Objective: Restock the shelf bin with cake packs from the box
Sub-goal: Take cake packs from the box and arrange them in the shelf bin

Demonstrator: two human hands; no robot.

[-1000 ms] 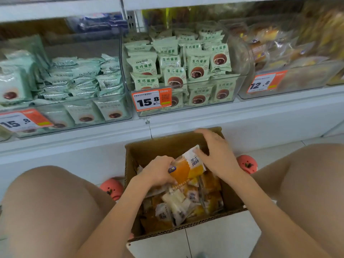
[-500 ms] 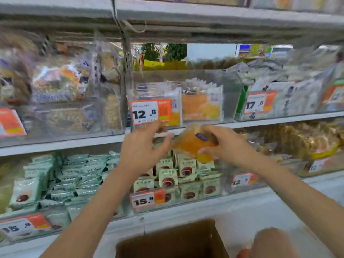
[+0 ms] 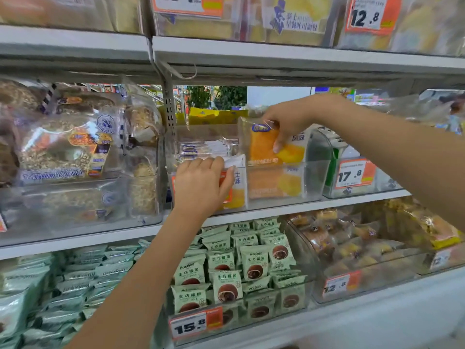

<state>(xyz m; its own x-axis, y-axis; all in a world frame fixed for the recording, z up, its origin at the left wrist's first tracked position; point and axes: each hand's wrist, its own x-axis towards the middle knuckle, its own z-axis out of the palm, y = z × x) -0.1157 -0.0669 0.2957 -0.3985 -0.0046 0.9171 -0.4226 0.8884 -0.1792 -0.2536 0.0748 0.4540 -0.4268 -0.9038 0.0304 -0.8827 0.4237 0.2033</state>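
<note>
Raised since before, right hand (image 3: 286, 122) pinches cake pack (image 3: 266, 149); left hand (image 3: 201, 185) hides bin (image 3: 312, 177) tag, grip unclear.
</note>
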